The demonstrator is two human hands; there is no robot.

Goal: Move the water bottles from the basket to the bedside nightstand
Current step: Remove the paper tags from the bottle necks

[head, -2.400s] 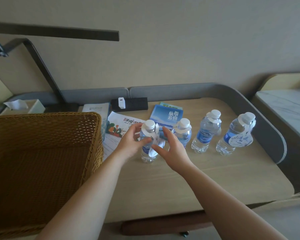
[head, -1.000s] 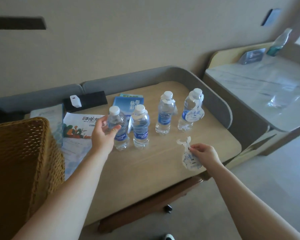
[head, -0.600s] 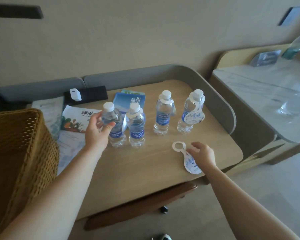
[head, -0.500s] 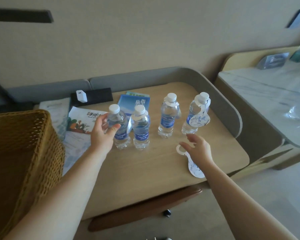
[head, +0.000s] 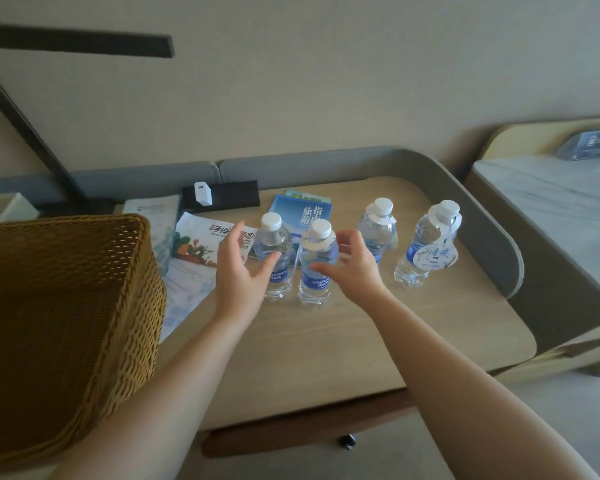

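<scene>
**Four bottles out on the desk, both hands spread around the middle pair**

Four water bottles stand upright in a loose row on the desk [head: 378,341], right of the basket [head: 59,306], which looks empty in the part that shows. From left: a bare bottle [head: 274,258], a second bottle [head: 317,261] just beside it with a white paper collar at its neck, a third bottle [head: 376,230] a little further back, and a tagged bottle [head: 426,244] at the far right with a large hang tag.

The left hand [head: 239,271] is spread wide, thumb crossing in front of the bare bottle, fingers raised to its left; whether the thumb touches I cannot tell. The right hand [head: 352,268] is also wide and curled, holding nothing, thumb at or just short of the second bottle, fingers in front of the third bottle.

Judged from here, the move itself looks done; what remains seems to be tidying or handling the collar on the second bottle.

Risks:
- The two left bottles stand nearly touching; a push on one could topple the other.
- The right hand's fingers sit close to the third bottle and could clip it when closing.
- Pulling a collar upward without steadying the bottle could lift or tip it.
- A fallen bottle could roll onto the leaflet [head: 208,247] or booklet [head: 302,213] behind.
</scene>
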